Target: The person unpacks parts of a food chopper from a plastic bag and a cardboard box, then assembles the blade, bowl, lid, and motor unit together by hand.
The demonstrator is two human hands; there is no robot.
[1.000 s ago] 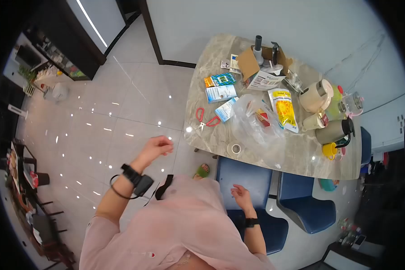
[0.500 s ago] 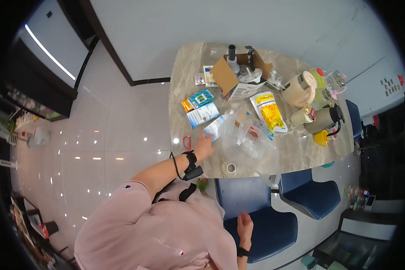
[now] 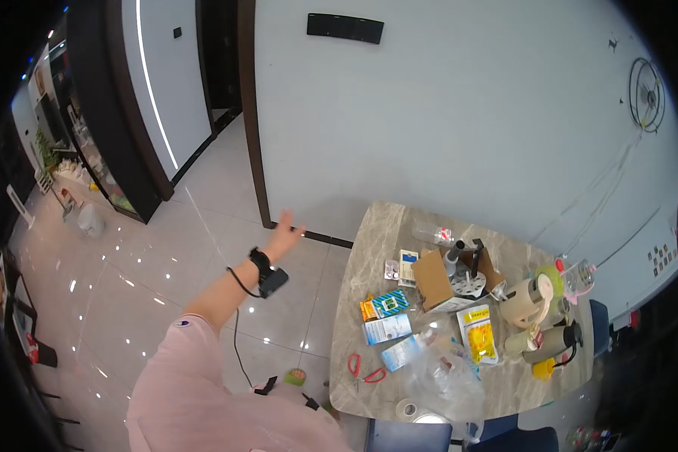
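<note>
My left hand [image 3: 285,235] is raised over the floor to the left of the marble table [image 3: 361,264], fingers spread and nothing in it. A black band with a small device is on that wrist. My right hand is out of the frame. Red-handled scissors [image 3: 367,369] lie near the table's left edge. Behind them are blue-and-white boxes [image 3: 388,329] and a patterned box [image 3: 391,303]. A clear plastic bag [image 3: 446,384] spreads beside a yellow pouch [image 3: 478,335]. An open cardboard box [image 3: 433,279] holds grey appliance parts.
On the table's right stand a beige kettle [image 3: 521,303], a dark thermos jug [image 3: 550,344] and a yellow cup [image 3: 543,368]. A tape roll [image 3: 407,408] sits by the front edge. Blue chairs [image 3: 408,437] are at the front. A wall [image 3: 444,113] rises behind.
My left hand has moved from the small box by the bag, up and left, off the table. My right hand has left the view. The view has tilted upward.
</note>
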